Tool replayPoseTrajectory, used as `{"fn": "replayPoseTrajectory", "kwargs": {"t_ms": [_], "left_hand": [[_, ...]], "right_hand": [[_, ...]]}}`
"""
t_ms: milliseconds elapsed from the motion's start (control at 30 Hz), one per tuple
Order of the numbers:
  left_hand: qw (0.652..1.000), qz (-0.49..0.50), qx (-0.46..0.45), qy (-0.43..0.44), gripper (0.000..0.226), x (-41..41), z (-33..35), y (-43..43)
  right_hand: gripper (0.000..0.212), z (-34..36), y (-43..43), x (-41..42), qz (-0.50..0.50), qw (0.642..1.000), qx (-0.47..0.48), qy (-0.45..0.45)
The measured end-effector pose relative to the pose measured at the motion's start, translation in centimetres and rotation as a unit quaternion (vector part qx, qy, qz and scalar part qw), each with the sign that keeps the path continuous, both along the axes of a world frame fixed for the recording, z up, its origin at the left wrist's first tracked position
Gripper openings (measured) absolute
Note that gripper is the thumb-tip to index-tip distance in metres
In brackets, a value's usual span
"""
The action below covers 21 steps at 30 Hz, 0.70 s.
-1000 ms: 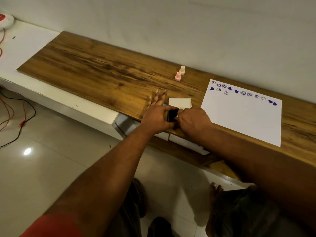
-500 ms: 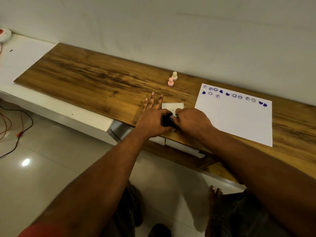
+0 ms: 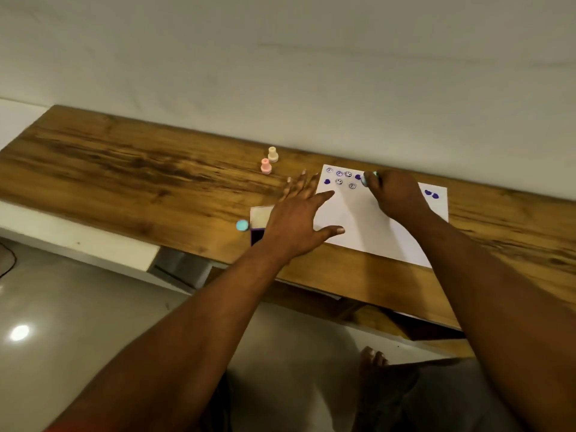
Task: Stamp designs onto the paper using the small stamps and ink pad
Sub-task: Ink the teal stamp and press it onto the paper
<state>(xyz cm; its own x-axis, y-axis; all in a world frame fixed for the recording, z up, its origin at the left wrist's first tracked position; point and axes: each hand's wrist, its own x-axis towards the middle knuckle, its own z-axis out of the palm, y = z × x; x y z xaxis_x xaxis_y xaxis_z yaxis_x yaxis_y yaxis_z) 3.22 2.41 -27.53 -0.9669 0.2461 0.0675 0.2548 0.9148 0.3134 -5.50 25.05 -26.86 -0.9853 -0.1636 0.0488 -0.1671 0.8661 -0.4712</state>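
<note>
Both your hands have left the ink pad since a second ago and moved right to the paper. A plain pale wall (image 3: 280, 57) fills the background, with a glossy tiled floor (image 3: 78, 322) below. A long wooden tabletop (image 3: 124, 169) runs along the wall, and a white ledge (image 3: 78, 244) sits under its near-left edge.

The white paper (image 3: 367, 226) lies flat on the right part of the tabletop. Purple prints (image 3: 339, 177), smiley rings and hearts, run along its far edge.

Your right hand (image 3: 396, 194) covers the middle of that row. It pinches a teal stamp (image 3: 369, 179), held down at the paper among the prints.

Your left hand (image 3: 296, 219) is spread wide and holds nothing. Its thumb and forefinger lie over the paper's left edge, though whether they press down cannot be told.

That hand hides much of the ink pad (image 3: 257, 236), which lies open just left of the paper, its white lid (image 3: 260, 215) behind the dark pad.

A pink stamp (image 3: 266, 166) and a cream stamp (image 3: 273, 154) stand upright together, farther back. A small teal cap (image 3: 242, 225) lies just left of the ink pad.
</note>
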Motion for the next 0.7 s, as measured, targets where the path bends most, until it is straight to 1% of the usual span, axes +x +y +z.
{"fn": "replayPoseTrajectory", "kwargs": {"t_ms": [67, 233, 433, 500, 600, 700], "left_hand": [[1.0, 0.009, 0.005, -0.008, 0.089, -0.9, -0.7, 1.4], [0.999, 0.034, 0.005, -0.024, 0.094, -2.7, -2.5, 3.2], [0.999, 0.03, -0.038, -0.019, 0.095, -4.3, -4.0, 5.1], [0.998, 0.023, -0.052, -0.04, 0.094, -4.8, -4.4, 5.5], [0.995, 0.03, -0.046, -0.08, 0.094, -5.6, -4.6, 5.8], [0.995, 0.04, -0.033, -0.09, 0.096, -5.7, -4.6, 5.7]], "right_hand": [[0.051, -0.6, 0.6, -0.6, -0.007, 1.0, -0.022, -0.004], [0.049, -2.6, 1.1, -1.6, -0.021, 0.998, -0.043, -0.027], [0.049, -3.7, 1.2, -2.3, -0.006, 0.999, -0.019, -0.042], [0.05, -3.8, 1.3, -2.4, -0.006, 0.999, -0.008, -0.042], [0.05, -3.7, 1.4, -2.7, -0.002, 0.999, 0.002, -0.044], [0.048, -3.5, 1.4, -3.1, -0.002, 0.999, 0.003, -0.046]]}}
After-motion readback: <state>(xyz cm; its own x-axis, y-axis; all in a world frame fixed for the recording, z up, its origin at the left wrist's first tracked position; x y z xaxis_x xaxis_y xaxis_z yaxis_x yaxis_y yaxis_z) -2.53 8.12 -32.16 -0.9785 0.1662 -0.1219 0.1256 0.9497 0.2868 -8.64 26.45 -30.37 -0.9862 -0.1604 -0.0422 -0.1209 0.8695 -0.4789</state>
